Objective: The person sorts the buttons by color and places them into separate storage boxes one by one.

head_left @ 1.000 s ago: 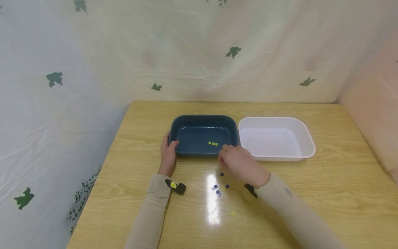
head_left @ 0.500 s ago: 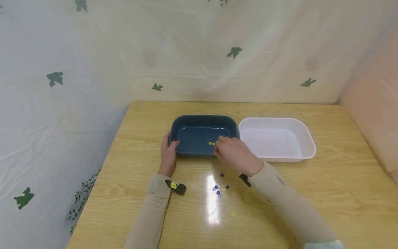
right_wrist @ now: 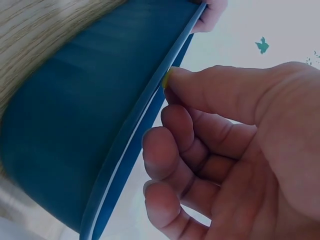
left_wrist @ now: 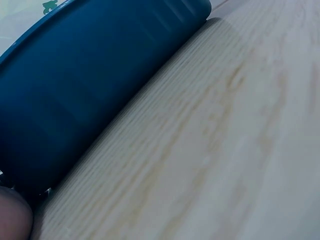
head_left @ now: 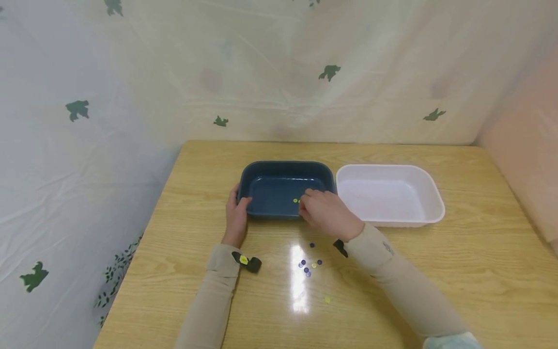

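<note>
My left hand (head_left: 236,218) grips the left end of a dark blue tub (head_left: 285,168), its thumb over the rim. The right hand (head_left: 328,213) is above the tub's front right rim. In the right wrist view its thumb and forefinger pinch a small yellow button (right_wrist: 166,79), with the other fingers curled below. Inside the tub lies a yellow button (head_left: 295,200); the right hand partly hides another beside it. On the table in front are several dark blue buttons (head_left: 312,245), a few paler ones and a yellow button (head_left: 327,300) nearest me.
A white tub (head_left: 390,223) stands right beside the blue one. Both are on a wooden table (head_left: 174,271) with a glare streak near the loose buttons. Behind it hangs a pale cloth (head_left: 270,72) with green bird prints.
The right hand has moved left and slightly up over the blue tub's front rim, covering part of the yellow buttons inside. The left hand stays on the tub.
</note>
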The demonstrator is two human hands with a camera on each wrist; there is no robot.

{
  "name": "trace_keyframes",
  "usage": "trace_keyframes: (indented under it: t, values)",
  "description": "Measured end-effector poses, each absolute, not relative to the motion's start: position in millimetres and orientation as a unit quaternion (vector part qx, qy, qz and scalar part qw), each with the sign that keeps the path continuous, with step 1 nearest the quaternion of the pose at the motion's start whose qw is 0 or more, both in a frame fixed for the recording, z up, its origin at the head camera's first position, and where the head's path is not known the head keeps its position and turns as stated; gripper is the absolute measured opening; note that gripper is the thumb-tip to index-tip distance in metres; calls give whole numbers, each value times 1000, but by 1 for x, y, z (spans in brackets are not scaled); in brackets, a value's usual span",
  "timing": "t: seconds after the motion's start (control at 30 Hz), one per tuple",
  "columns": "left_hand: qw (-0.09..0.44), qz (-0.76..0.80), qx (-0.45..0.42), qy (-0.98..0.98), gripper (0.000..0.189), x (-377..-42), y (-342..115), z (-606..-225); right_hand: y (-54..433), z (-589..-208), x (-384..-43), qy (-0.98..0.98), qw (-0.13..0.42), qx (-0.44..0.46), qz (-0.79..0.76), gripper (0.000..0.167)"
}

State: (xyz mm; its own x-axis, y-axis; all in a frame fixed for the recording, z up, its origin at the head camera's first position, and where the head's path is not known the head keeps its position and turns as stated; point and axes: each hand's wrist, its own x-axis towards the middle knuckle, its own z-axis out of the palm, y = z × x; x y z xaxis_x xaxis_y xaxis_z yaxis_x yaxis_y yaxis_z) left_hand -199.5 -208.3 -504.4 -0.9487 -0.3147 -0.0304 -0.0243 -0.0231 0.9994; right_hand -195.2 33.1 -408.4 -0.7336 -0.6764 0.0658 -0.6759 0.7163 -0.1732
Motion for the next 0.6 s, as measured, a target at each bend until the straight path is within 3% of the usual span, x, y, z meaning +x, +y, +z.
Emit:
trace_keyframes:
  t: [0.6]
  values:
    - [99,-693,121,-704,55,-194,-210,-508,25,-412,-227,934,32,-344,-91,14]
